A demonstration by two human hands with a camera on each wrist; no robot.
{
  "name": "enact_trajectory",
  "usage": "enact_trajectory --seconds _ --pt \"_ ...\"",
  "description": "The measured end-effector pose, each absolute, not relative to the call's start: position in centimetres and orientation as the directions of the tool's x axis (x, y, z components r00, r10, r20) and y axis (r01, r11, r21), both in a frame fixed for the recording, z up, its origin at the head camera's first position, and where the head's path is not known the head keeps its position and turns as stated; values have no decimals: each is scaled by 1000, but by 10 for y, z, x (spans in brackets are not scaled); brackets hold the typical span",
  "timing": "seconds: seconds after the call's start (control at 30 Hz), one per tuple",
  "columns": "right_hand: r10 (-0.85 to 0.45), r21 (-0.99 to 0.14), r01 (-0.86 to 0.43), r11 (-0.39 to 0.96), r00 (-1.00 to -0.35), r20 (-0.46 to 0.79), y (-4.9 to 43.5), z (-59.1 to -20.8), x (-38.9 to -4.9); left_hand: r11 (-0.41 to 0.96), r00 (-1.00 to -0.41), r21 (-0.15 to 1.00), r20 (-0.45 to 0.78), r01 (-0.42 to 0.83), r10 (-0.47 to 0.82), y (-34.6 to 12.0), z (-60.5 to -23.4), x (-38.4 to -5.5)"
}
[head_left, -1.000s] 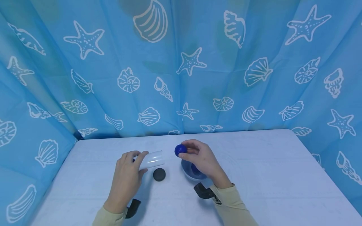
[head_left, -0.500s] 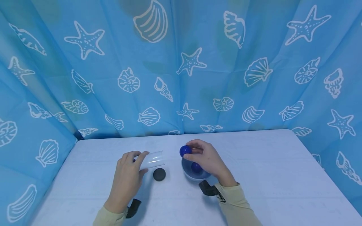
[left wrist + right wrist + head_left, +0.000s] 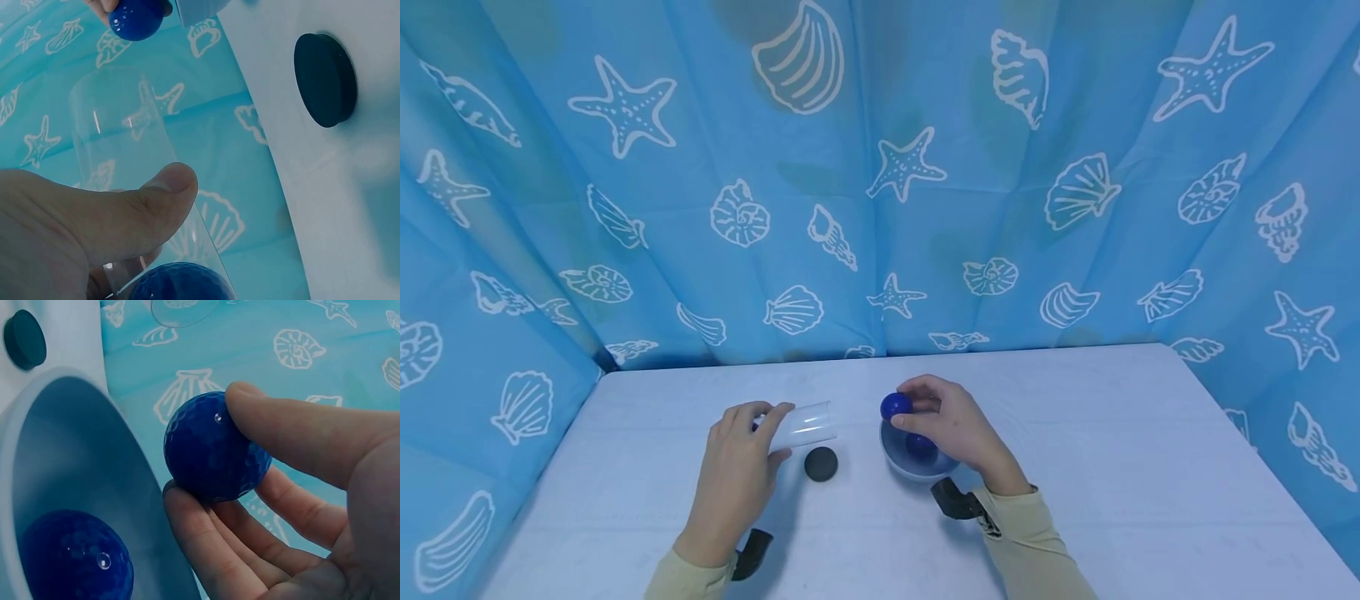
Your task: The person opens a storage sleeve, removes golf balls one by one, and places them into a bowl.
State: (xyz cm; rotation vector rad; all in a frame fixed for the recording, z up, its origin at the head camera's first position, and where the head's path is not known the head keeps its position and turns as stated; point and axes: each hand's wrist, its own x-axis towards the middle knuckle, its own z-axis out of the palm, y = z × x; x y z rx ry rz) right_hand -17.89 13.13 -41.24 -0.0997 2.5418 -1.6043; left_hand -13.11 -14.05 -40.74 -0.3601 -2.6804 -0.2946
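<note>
My left hand (image 3: 737, 458) grips a clear plastic tube (image 3: 808, 423) that lies tilted sideways, its open end facing right. Inside the tube's lower end, a blue golf ball (image 3: 181, 284) shows in the left wrist view, below my thumb. Between thumb and fingertips, my right hand (image 3: 951, 425) pinches a second blue golf ball (image 3: 215, 447), held over the left rim of a bowl (image 3: 898, 458). Another blue golf ball (image 3: 78, 559) rests inside that bowl. Part of the bowl is hidden behind my right hand in the head view.
A round black lid (image 3: 822, 464) lies on the white tablecloth (image 3: 850, 542) between the tube and the bowl. Behind the table hangs a blue curtain (image 3: 820, 267) printed with shells and starfish. Each sleeve carries a black wrist mount (image 3: 955, 500).
My right hand with the golf ball has moved right and slightly down, from near the tube's mouth to over the bowl's rim. The left hand and tube have stayed nearly still.
</note>
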Motion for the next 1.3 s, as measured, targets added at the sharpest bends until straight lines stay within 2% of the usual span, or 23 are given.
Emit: enact_trajectory --seconds 0.87,1.3 --pt "-137 -857 18 515 -985 -103 131 -421 -181 945 -878 145 432 294 207 -142 -408 -131" --pt "-157 -797 -18 604 -983 -96 130 -426 -181 946 -881 144 427 289 204 -140 -407 -130"
